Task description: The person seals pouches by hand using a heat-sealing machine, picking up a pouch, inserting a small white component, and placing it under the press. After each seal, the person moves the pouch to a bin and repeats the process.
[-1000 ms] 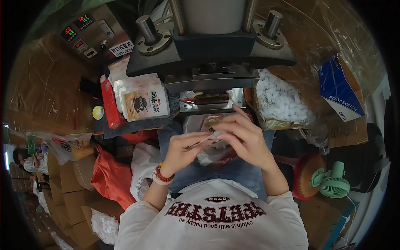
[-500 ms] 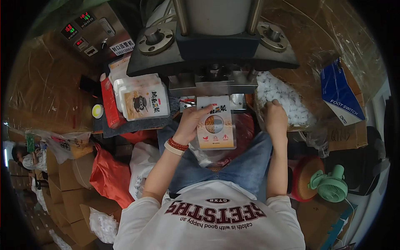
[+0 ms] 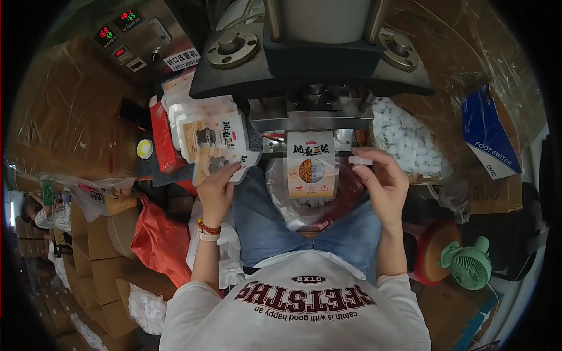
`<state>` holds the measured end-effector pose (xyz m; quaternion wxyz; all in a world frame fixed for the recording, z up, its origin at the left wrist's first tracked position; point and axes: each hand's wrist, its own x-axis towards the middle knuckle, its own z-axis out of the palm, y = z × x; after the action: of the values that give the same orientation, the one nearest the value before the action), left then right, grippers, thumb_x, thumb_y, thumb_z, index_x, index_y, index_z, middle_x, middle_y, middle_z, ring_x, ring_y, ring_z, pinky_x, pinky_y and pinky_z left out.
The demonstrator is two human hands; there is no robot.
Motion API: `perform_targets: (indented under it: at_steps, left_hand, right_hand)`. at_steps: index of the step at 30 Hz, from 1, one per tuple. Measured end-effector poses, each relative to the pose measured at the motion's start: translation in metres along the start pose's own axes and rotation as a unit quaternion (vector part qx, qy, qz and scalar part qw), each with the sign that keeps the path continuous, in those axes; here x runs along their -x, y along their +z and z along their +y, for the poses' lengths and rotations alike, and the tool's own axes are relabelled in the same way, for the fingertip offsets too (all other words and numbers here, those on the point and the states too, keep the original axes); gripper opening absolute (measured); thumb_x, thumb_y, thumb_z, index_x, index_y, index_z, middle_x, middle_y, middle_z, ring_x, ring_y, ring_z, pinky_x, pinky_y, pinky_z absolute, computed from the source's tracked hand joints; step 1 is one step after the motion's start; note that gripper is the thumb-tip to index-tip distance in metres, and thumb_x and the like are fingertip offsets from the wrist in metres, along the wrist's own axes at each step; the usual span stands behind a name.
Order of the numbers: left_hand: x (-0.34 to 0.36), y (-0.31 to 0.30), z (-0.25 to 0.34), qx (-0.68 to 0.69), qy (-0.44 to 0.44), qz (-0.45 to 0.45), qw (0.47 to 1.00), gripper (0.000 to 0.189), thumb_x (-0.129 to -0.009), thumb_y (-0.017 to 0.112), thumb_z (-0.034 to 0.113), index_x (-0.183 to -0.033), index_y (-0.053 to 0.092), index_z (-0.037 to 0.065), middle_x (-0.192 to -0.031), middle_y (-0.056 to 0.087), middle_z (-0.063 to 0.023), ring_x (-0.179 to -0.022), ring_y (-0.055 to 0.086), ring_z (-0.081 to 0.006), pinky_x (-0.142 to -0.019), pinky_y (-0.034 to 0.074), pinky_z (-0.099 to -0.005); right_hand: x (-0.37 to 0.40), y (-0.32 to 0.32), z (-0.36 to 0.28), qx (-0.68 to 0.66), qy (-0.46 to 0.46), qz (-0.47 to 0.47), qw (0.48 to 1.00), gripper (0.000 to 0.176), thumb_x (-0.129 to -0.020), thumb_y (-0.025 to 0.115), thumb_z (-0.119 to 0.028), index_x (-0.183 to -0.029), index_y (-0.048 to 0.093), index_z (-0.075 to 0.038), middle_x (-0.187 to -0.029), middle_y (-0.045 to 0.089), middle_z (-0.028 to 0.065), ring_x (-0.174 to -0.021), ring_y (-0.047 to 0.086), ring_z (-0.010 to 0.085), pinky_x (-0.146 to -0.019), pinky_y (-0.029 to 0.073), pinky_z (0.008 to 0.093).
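My left hand is closed on the edge of a printed pouch, which overlaps the front of the pouch stack. Another printed pouch hangs upright at the metal jaw of the press, with neither hand on it. To the right of that pouch, my right hand pinches a small white plastic spout between thumb and fingertips. A heap of similar white pieces lies just beyond this hand.
A red box and a yellow-white round container stand left of the stack. The control box shows lit digits. At right are a blue FOOT SWITCH carton and a green fan. A clear plastic bag lies over my lap.
My left hand has let go of the pouch at the press, moved left and gripped another by the stack. My right hand has come back from the white pieces with one spout.
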<state>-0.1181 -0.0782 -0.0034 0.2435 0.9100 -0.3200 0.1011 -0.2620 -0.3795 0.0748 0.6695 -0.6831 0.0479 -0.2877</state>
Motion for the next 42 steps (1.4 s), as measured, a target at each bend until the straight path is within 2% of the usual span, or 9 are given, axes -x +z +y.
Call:
perform_targets:
  at_steps: [4,14,20,25,29,32,35,38,42]
  left_hand:
    - [-0.007,-0.009,0.049,0.149,-0.011,0.094,0.984,0.041,-0.067,0.056,-0.008,-0.101,0.071,0.008,-0.099,0.072,-0.0059,-0.095,0.068,-0.0263,-0.080,0.053,-0.0320]
    - [-0.018,-0.015,0.100,0.338,0.152,-0.019,0.929,0.022,-0.082,0.066,0.004,-0.103,0.070,0.001,-0.098,0.072,-0.0114,-0.081,0.070,-0.0216,-0.069,0.055,-0.0289]
    - [-0.043,0.057,0.106,0.687,-0.260,-0.158,0.660,0.026,-0.091,0.066,0.018,-0.104,0.068,-0.004,-0.097,0.071,-0.0076,-0.080,0.067,-0.0101,-0.070,0.054,-0.0247]
    - [-0.076,0.065,0.097,0.711,-0.293,-0.169,0.617,0.022,-0.089,0.068,0.017,-0.098,0.067,-0.003,-0.095,0.070,-0.0095,-0.081,0.068,-0.0130,-0.072,0.055,-0.0258]
    - [-0.081,0.067,0.095,0.701,-0.308,-0.153,0.625,0.026,-0.089,0.069,0.021,-0.096,0.067,-0.004,-0.093,0.070,-0.0073,-0.074,0.066,-0.0110,-0.066,0.052,-0.0246]
    - [-0.078,0.050,0.073,0.483,-0.280,-0.202,0.805,0.035,-0.086,0.071,0.035,-0.094,0.067,0.001,-0.082,0.069,-0.0023,-0.066,0.060,-0.0099,-0.060,0.045,-0.0239]
    - [-0.064,0.010,0.044,-0.041,0.007,0.196,0.980,0.059,-0.082,0.070,0.040,-0.126,0.055,0.005,-0.125,0.059,-0.0118,-0.116,0.053,-0.0289,-0.097,0.040,-0.0427]
    - [-0.025,0.011,-0.006,-0.161,0.007,-0.005,0.987,0.072,-0.078,0.072,0.037,-0.137,0.044,0.007,-0.146,0.041,-0.0115,-0.139,0.030,-0.0298,-0.109,0.026,-0.0494]
    - [0.012,0.006,-0.019,-0.039,0.014,-0.002,0.999,0.049,-0.074,0.067,0.007,-0.122,0.062,0.012,-0.126,0.062,-0.0064,-0.120,0.056,-0.0266,-0.096,0.046,-0.0385]
  right_hand:
    - [-0.002,0.036,-0.010,0.211,-0.224,-0.089,0.947,0.026,-0.076,0.067,0.004,-0.102,0.065,0.001,-0.099,0.065,0.0150,-0.087,0.063,0.0294,-0.076,0.052,0.0343]
    - [-0.008,0.029,-0.012,0.136,-0.240,-0.268,0.923,0.040,-0.077,0.071,-0.003,-0.115,0.062,-0.002,-0.108,0.063,0.0125,-0.093,0.062,0.0269,-0.080,0.048,0.0346]
    - [-0.015,0.001,0.001,0.247,-0.029,0.002,0.969,0.037,-0.082,0.070,-0.011,-0.116,0.059,-0.003,-0.116,0.058,0.0181,-0.103,0.058,0.0343,-0.090,0.045,0.0383]
    - [-0.049,-0.053,0.052,0.529,-0.106,0.067,0.840,0.025,-0.083,0.064,-0.006,-0.108,0.063,-0.003,-0.097,0.063,0.0155,-0.092,0.057,0.0348,-0.081,0.047,0.0404]
    - [-0.052,-0.058,0.077,0.567,-0.054,0.015,0.822,0.025,-0.082,0.062,-0.008,-0.107,0.064,-0.002,-0.096,0.063,0.0170,-0.094,0.055,0.0364,-0.082,0.046,0.0434]
    - [-0.053,-0.062,0.079,0.565,-0.060,0.007,0.823,0.023,-0.081,0.063,-0.009,-0.102,0.064,-0.001,-0.097,0.062,0.0173,-0.093,0.055,0.0363,-0.080,0.046,0.0433]
    - [-0.050,-0.063,0.077,0.584,-0.064,0.015,0.809,0.020,-0.080,0.064,-0.009,-0.097,0.064,0.000,-0.095,0.062,0.0181,-0.095,0.055,0.0353,-0.080,0.046,0.0427]
    - [-0.052,-0.061,0.069,0.652,-0.078,-0.007,0.755,0.017,-0.081,0.065,-0.009,-0.094,0.064,0.001,-0.091,0.063,0.0189,-0.088,0.057,0.0375,-0.075,0.047,0.0442]
    - [-0.049,-0.056,0.048,0.578,0.006,0.064,0.814,0.015,-0.083,0.065,-0.008,-0.094,0.064,0.001,-0.083,0.065,0.0149,-0.073,0.061,0.0296,-0.065,0.049,0.0375]
